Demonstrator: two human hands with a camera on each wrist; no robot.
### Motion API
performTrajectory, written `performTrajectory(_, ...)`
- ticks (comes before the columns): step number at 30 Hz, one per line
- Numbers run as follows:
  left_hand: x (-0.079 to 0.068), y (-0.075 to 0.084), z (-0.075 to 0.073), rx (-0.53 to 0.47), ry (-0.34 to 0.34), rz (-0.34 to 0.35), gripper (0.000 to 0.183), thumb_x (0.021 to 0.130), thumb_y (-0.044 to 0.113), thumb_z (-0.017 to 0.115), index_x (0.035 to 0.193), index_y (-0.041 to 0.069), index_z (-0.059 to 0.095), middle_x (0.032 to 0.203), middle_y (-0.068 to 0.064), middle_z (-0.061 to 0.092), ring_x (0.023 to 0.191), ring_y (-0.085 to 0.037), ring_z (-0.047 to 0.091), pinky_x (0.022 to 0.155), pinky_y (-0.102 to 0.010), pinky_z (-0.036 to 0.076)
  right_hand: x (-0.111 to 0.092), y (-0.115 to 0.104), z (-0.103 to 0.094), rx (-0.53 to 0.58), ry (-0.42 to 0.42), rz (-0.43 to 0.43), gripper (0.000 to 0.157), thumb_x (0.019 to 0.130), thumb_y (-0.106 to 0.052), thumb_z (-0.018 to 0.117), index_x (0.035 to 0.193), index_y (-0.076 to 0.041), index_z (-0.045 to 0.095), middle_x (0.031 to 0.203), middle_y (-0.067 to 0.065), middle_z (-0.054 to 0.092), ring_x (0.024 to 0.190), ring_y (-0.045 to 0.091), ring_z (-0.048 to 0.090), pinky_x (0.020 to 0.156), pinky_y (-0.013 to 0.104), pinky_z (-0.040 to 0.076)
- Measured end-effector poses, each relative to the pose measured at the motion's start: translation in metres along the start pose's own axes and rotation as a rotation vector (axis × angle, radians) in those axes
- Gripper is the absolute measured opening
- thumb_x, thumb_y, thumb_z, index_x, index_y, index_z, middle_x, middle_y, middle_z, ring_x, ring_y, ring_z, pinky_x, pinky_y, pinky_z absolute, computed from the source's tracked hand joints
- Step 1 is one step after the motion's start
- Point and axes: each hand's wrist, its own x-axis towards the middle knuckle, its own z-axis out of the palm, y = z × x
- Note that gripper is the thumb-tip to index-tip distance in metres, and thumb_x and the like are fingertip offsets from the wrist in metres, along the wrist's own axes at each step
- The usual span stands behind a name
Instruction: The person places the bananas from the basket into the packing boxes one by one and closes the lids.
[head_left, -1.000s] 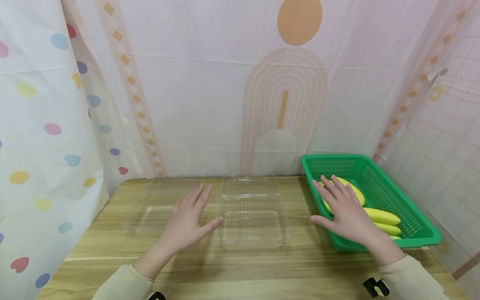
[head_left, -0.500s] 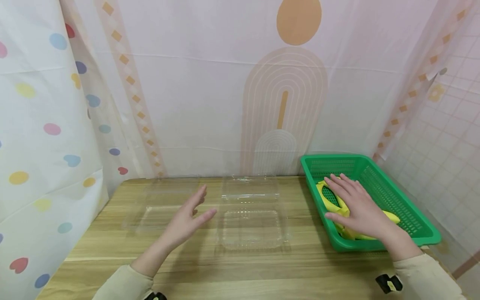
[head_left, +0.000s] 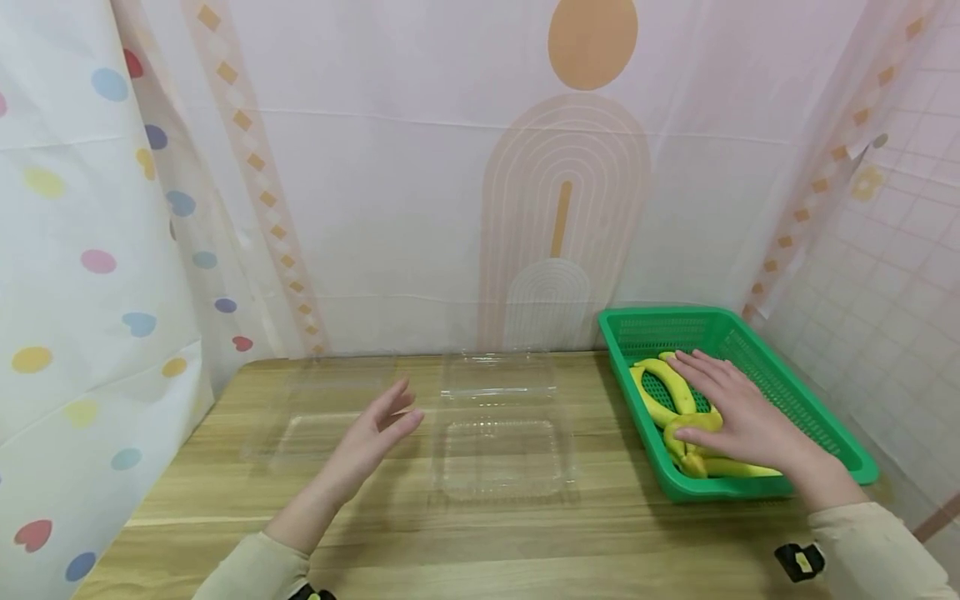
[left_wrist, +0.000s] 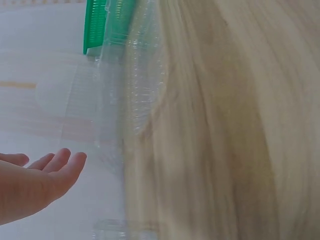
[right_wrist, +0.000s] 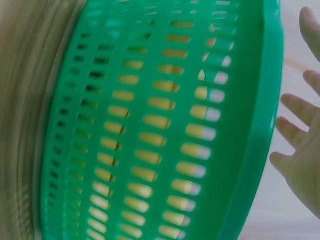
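Observation:
My right hand (head_left: pixel 738 417) is held over the green plastic basket (head_left: pixel 720 489), fingers straight and thumb spread, with nothing gripped. Below it lie several yellow bananas (head_left: pixel 678 387), partly covered by the hand in the head view. In the right wrist view the fingers stand beyond the basket's rim (right_wrist: pixel 272 120), and yellow shows through the slots. My left hand (head_left: pixel 369 442) hovers between two clear plastic clamshell boxes, its fingers loosely bent and holding nothing. One box (head_left: pixel 498 458) lies to its right with the lid folded back; the other box (head_left: pixel 322 433) is partly behind the hand.
A wood-grain table (head_left: pixel 480 546) carries the boxes and the basket. Behind its back edge hangs a patterned curtain (head_left: pixel 405 208), and a dotted cloth (head_left: pixel 75 317) hangs at the left. A tile-patterned sheet (head_left: pixel 892 317) is close to the basket on the right.
My right hand has moved right and slightly down over the basket, uncovering bananas on its left side. The left hand has drawn back a little, with its fingers more bent.

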Motion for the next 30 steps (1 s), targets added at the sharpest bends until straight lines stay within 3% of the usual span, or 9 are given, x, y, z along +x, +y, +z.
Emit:
performTrajectory(5,0.002,-0.007,0.002,-0.082,-0.006,-0.022,0.074,0.1,0.028,0.059,0.156,0.001,0.02,0.152,-0.026,0.033,0.136,-0.04,0.038,0.11,-0.052,0.041,-0.008,0.009,-0.002,-0.02,-0.004,0.0,0.089,0.079,-0.033,0.084,0.152,-0.011,0.038,0.147,0.022,0.043,0.134,0.048,0.034,0.116,0.06,0.023)
performTrajectory(12,0.005,-0.018,0.004,-0.185,-0.021,-0.075,0.071,0.101,0.025,0.058,0.155,0.0,0.02,0.152,-0.029,0.03,0.136,-0.043,0.038,0.107,-0.057,0.043,-0.02,0.021,-0.002,-0.034,-0.013,-0.011,0.093,0.075,-0.036,0.085,0.152,-0.012,0.038,0.146,0.021,0.044,0.13,0.05,0.036,0.115,0.057,0.028)
performTrajectory(21,0.008,-0.027,0.007,-0.254,-0.022,-0.109,0.069,0.101,0.019,0.057,0.154,-0.003,0.02,0.15,-0.032,0.03,0.134,-0.046,0.038,0.104,-0.055,0.046,-0.032,0.032,-0.002,-0.073,-0.039,0.008,0.097,0.071,-0.036,0.088,0.152,-0.017,0.039,0.144,0.021,0.046,0.127,0.047,0.04,0.107,0.06,0.037)
performTrajectory(26,0.009,-0.031,0.011,-0.306,-0.027,-0.138,0.068,0.101,0.014,0.056,0.154,-0.005,0.018,0.149,-0.033,0.03,0.133,-0.049,0.037,0.102,-0.055,0.047,-0.034,0.038,-0.005,-0.103,-0.054,-0.02,0.096,0.071,-0.037,0.088,0.151,-0.015,0.04,0.141,0.022,0.049,0.125,0.046,0.043,0.115,0.043,0.031)
performTrajectory(30,0.008,-0.033,0.015,-0.333,-0.028,-0.169,0.068,0.101,0.011,0.056,0.153,-0.007,0.016,0.147,-0.034,0.031,0.132,-0.051,0.038,0.101,-0.055,0.048,-0.033,0.041,-0.008,-0.113,-0.073,-0.031,0.098,0.069,-0.037,0.089,0.151,-0.015,0.041,0.14,0.022,0.05,0.125,0.045,0.044,0.111,0.047,0.036)
